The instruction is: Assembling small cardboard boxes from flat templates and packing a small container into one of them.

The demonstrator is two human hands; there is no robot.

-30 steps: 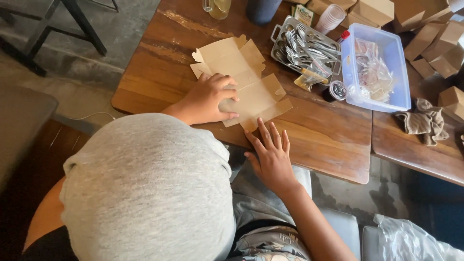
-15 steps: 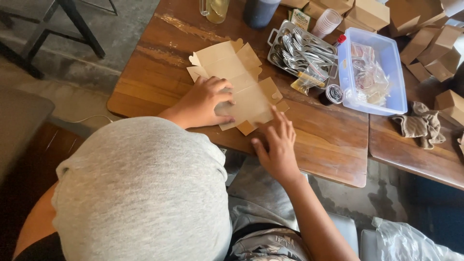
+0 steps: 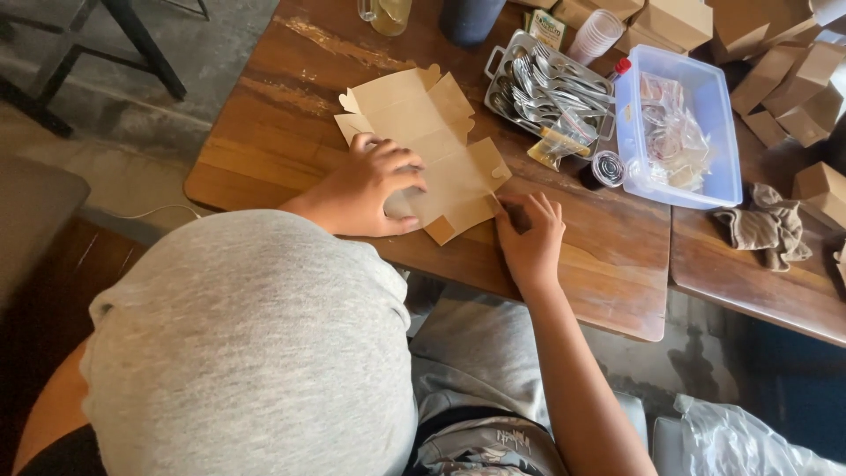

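Flat kraft cardboard box blank (image 3: 423, 141), left hand (image 3: 370, 189) pressing, right hand (image 3: 529, 234) at its edge

A smooth light grey knitted cap (image 3: 251, 353) covers the person's head. Below it shows a grey top with a dark patterned print at the front (image 3: 480, 445). Both forearms are bare, and the hands wear no gloves or rings.

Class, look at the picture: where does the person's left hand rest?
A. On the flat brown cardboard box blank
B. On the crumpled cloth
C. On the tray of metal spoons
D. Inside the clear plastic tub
A: the left hand lies palm-down on the flat cardboard box blank on the wooden table, while the right hand touches the blank's near corner.
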